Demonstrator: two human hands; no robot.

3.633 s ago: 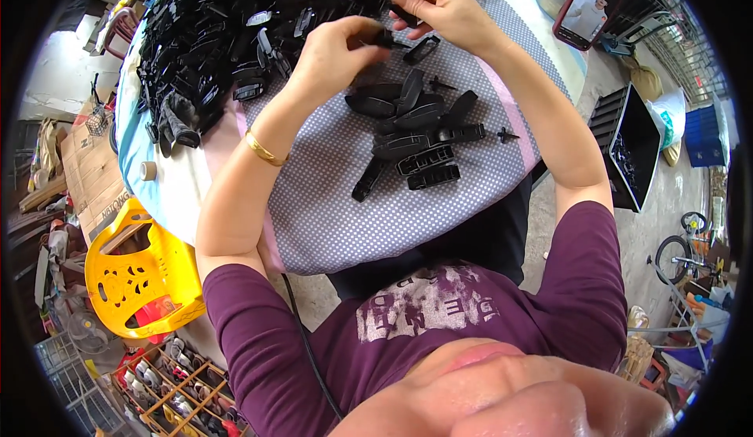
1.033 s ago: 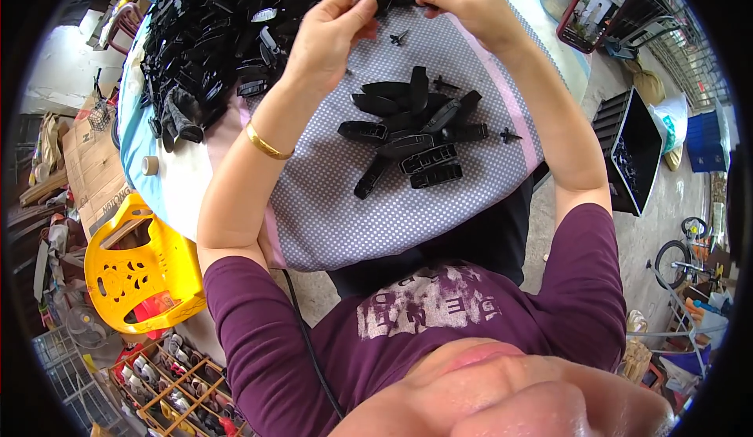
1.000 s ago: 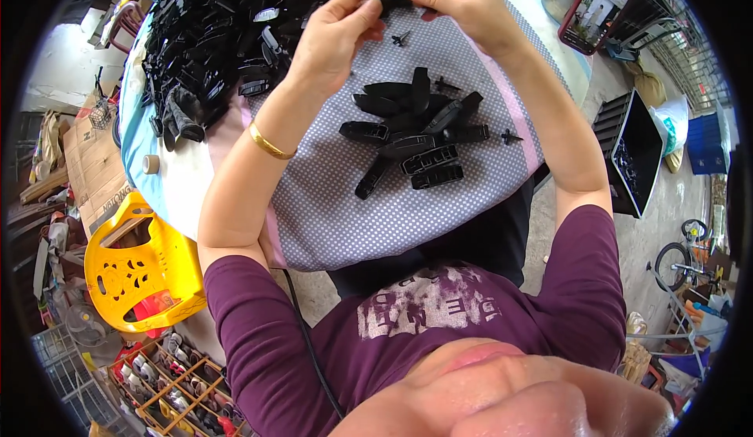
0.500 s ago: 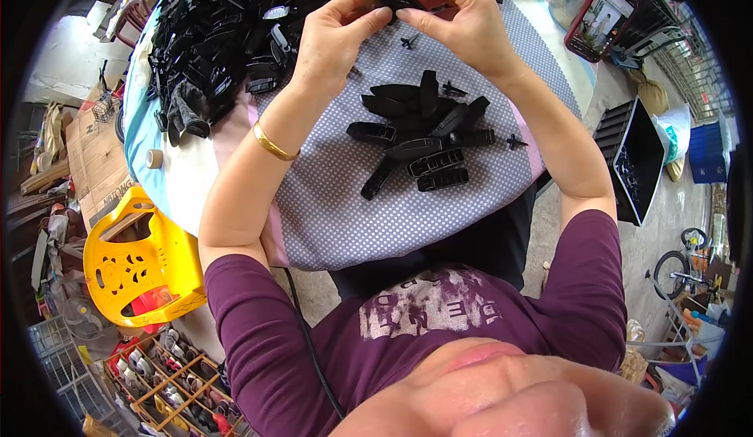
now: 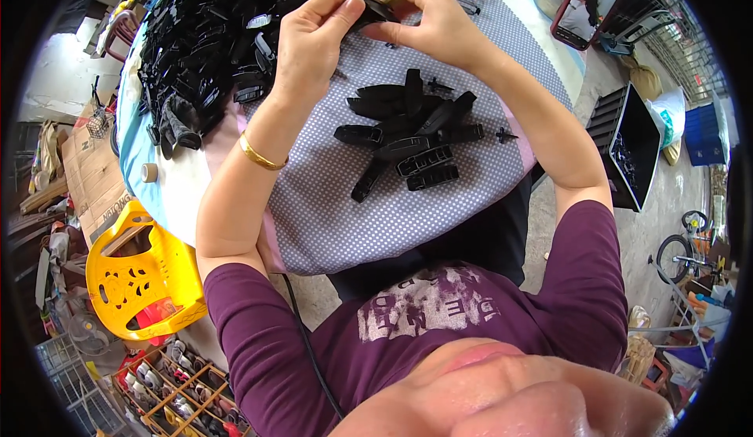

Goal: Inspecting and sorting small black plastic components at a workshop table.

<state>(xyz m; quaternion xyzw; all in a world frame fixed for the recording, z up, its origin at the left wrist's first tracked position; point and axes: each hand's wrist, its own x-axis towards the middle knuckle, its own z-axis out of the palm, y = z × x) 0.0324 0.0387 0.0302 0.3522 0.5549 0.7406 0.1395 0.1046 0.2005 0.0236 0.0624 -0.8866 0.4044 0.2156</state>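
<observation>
Pinching glossy black piece [image 5: 376, 9], dotted cloth [image 5: 337, 229]

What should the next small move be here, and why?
Probably a gentle press on the black part with both thumbs: the left hand pinches one end, the right hand has its fingers at the other, and the clustered black pieces lie clear of both on the dotted cloth.

At top centre, the black plastic piece [image 5: 376, 10] is partly covered by fingers [image 5: 345, 16]; the heap of black parts [image 5: 208, 41] is cut off by the upper edge.
</observation>
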